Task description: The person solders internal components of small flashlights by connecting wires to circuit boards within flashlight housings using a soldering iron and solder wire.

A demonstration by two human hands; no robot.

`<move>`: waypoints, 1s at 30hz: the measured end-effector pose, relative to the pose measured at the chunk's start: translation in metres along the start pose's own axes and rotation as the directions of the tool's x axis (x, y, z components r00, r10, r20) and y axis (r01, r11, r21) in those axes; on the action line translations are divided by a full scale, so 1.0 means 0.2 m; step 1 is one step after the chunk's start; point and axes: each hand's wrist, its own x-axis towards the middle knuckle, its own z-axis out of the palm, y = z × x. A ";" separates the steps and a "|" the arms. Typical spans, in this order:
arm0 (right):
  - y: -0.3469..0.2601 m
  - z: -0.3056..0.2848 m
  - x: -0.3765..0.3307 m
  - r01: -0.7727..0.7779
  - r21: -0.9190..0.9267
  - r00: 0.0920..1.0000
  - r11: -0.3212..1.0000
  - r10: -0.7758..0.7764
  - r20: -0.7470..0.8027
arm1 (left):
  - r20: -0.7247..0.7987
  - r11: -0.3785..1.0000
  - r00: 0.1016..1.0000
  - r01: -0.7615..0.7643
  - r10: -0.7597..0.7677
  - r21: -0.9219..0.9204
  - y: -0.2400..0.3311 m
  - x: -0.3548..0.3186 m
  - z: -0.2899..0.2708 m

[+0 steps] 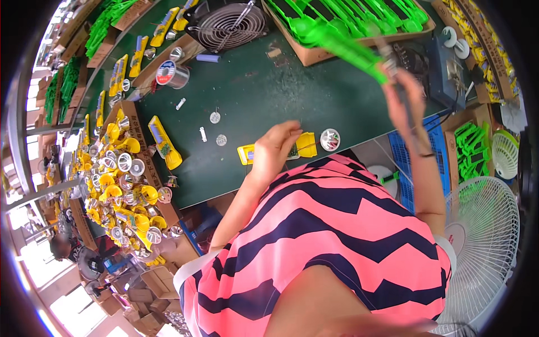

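Observation:
My left hand (273, 150) is closed, its fingers bent together over a yellow plastic casing (306, 145) that lies near the table's front edge. The hand covers the casing's middle; what its fingertips pinch, if anything, is too small to see. Raised at the right, my right hand (405, 101) is closed around the end of a long green plastic casing (356, 58), blurred by motion. A dark slim handle also seems to run through that hand. Just right of the yellow casing sits a small round white cup (330, 139) with wires or small parts inside.
A carton of green casings (342, 19) stands at the back, beside a black fan (230, 27). On the green table (247, 84) lie a solder wire spool (172, 75) and another yellow casing (165, 143). A box of yellow lamp parts (126, 180) is left; a white fan (483, 236) right.

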 end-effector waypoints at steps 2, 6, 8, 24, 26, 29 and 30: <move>-0.07 0.05 -0.10 -0.001 0.141 0.927 0.990 -0.052 0.371 | -0.105 0.998 0.993 -0.051 0.046 -0.046 -0.05 -0.01 0.04; -0.15 0.17 -0.25 -0.115 0.436 0.800 0.892 -0.177 0.573 | -0.307 0.976 0.947 -0.152 0.099 -0.154 -0.03 0.00 0.03; -0.14 0.17 -0.28 -0.138 0.439 0.808 0.888 -0.155 0.568 | -0.360 0.886 0.923 -0.046 -0.139 -0.461 0.02 0.00 0.02; -0.32 0.33 -0.19 -0.734 0.639 0.633 0.230 0.574 0.520 | 0.231 0.748 0.971 -0.197 0.060 0.634 -0.03 0.26 -0.18; -0.32 0.34 -0.20 -0.741 0.639 0.620 0.205 0.576 0.534 | 0.265 0.730 0.964 -0.200 0.026 0.654 -0.03 0.27 -0.16; -0.32 0.36 -0.20 -0.750 0.639 0.603 0.172 0.574 0.554 | 0.279 0.714 0.960 -0.192 -0.005 0.673 -0.03 0.27 -0.15; -0.32 0.36 -0.20 -0.753 0.638 0.599 0.163 0.572 0.561 | 0.273 0.726 0.962 -0.172 -0.022 0.666 -0.03 0.27 -0.14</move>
